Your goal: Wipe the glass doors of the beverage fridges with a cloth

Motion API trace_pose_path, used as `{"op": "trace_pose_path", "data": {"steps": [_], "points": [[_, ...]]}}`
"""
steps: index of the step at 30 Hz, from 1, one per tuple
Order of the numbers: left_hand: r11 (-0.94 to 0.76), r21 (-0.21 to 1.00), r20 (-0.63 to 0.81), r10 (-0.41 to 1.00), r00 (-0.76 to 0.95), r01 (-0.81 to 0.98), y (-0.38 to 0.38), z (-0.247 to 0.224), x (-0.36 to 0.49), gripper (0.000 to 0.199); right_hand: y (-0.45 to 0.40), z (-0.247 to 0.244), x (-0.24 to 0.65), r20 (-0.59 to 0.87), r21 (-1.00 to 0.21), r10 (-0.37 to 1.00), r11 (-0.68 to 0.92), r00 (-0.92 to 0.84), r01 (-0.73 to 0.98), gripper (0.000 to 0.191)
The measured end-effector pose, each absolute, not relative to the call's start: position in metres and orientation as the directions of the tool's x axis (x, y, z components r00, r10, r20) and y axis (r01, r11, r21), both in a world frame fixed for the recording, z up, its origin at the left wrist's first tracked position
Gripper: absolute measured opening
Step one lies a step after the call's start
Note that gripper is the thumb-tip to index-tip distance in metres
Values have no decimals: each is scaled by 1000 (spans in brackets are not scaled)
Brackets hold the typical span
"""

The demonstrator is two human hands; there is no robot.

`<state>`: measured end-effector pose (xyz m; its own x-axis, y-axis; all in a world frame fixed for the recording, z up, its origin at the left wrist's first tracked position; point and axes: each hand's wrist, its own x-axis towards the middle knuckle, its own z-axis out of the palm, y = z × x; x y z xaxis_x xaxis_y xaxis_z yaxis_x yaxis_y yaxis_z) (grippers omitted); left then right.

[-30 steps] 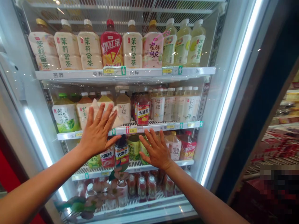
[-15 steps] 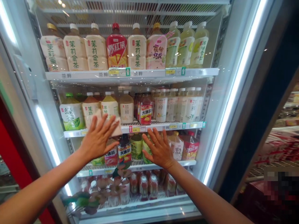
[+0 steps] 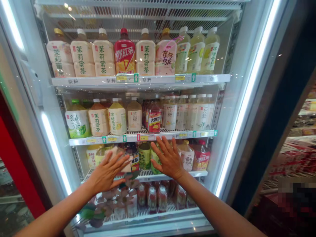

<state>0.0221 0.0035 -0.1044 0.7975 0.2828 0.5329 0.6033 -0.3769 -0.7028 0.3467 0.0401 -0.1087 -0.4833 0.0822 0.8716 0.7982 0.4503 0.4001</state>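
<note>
**Editor:** Where are the hands?

**Photographer:** Flat against the glass door of a drinks cooler. The left hand is low, by the left end of the third shelf; the right hand is near the middle of that shelf, well apart from the left.

**Editor:** And the grip?

**Photographer:** Spread on both sides — fingers fanned wide, nothing pinched. A pale patch of cloth or paper lies under the left fingers; exactly what it is, I cannot tell.

**Editor:** What's behind the glass?

**Photographer:** Rows of bottled tea on white wire shelves. The top shelf carries jasmine tea bottles, a red iced tea bottle and a pink peach oolong bottle. The next one down has a green tea bottle and a red-labelled iced tea bottle. Nearest the right hand is a green tea bottle.

**Editor:** Anything in hand?

**Photographer:** No bottle — all those in view stand upright in their rows.
</note>
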Motion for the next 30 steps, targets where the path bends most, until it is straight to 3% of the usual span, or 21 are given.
{"op": "trace_pose_path", "data": {"steps": [4,6,8,15,18,24,27,30], "points": [[-280,-613,705,228,672,739,18,-4,15,92,41,-109,347,875,400,67,458,-479,794,77],[-265,-574,751,208,627,775,21,21,15,90,42,-109,347,877,398,63,460,-476,794,78],[-265,-557,762,214,611,787,20,10,17,91,42,-109,347,877,396,66,461,-476,794,79],[-387,-677,552,295,780,626,-1,-136,13,95,41,-110,347,874,396,81,452,-479,799,80],[-389,-683,545,292,786,618,0,-114,11,91,41,-110,347,874,397,81,449,-479,801,81],[-266,-567,745,237,623,779,17,3,30,91,43,-111,347,875,403,71,441,-478,802,82],[-281,-574,735,236,635,769,18,-21,37,95,43,-112,348,874,403,73,440,-480,802,81],[-349,-664,606,269,749,662,9,-94,38,92,43,-111,348,871,405,84,435,-484,804,81]]}}
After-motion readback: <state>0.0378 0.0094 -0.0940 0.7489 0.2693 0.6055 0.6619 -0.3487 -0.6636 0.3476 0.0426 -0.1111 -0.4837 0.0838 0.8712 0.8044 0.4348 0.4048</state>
